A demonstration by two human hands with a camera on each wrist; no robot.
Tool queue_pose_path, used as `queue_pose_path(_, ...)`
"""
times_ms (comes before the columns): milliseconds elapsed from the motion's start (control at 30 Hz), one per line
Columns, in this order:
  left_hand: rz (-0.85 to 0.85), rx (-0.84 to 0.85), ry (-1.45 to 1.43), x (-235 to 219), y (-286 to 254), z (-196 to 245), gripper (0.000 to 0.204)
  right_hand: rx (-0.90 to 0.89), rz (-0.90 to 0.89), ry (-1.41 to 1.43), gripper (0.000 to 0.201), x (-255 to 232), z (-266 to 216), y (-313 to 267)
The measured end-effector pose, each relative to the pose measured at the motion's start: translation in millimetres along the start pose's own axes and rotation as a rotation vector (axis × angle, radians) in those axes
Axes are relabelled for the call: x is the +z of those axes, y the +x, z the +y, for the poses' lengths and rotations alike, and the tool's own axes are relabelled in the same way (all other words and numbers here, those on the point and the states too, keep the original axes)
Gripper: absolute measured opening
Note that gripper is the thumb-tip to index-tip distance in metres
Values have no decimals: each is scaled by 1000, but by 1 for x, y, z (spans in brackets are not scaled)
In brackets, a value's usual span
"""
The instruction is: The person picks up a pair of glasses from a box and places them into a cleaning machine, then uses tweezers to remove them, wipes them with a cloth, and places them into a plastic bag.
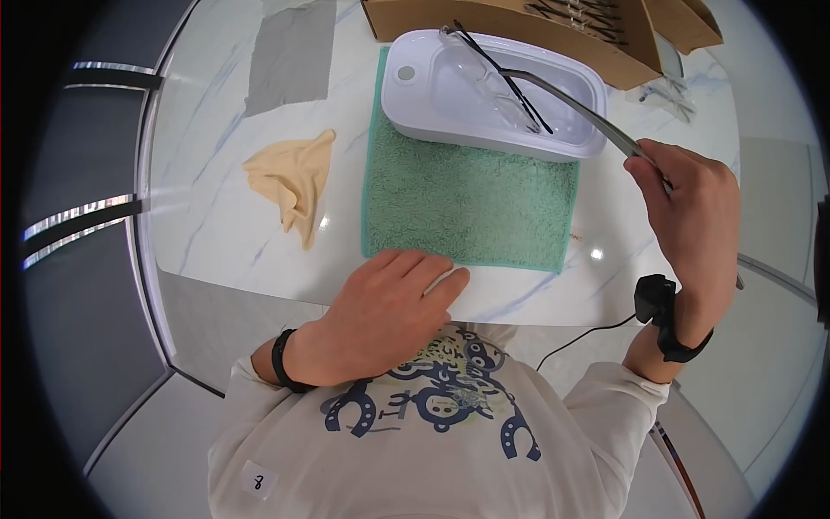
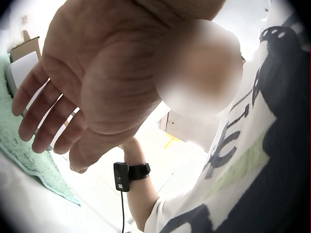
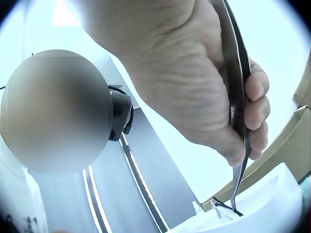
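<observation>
My right hand [image 1: 694,201] grips long metal tweezers [image 1: 581,105] with bent tips, seen from below in the right wrist view. The tips reach into a white plastic tub [image 1: 413,114] and meet the dark frame of a pair of eyeglasses [image 1: 480,48]. These glasses lie slanted across the tub, with one end up at its far rim. Underneath the tub's near side spreads a green towel [image 1: 471,203]. My left hand [image 1: 387,303] holds nothing; its fingers extend loosely by the towel's near edge, palm visible in the left wrist view.
A cardboard box [image 1: 458,19] stands behind the tub, with several pairs of eyeglasses [image 1: 579,19] in it. Clear plastic wrapping [image 1: 670,97] lies to its right. On the left are a crumpled tan cloth [image 1: 294,177] and a flat grey cloth [image 1: 292,59].
</observation>
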State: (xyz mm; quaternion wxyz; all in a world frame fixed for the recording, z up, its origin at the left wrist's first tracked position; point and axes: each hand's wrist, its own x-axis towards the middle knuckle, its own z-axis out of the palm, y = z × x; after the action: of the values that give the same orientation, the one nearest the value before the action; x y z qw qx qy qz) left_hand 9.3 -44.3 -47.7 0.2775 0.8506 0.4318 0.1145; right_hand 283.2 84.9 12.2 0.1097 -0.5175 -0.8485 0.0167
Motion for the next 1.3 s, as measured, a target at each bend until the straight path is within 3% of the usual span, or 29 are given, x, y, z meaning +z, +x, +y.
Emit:
queue_pose_path(500,-43,-12,28,8,6,1,50,102,-58,26,16,1,-1,0)
queue_pose_path(1300,-157,8,88,20,14,1,51,77,14,103,16,10,7,-3)
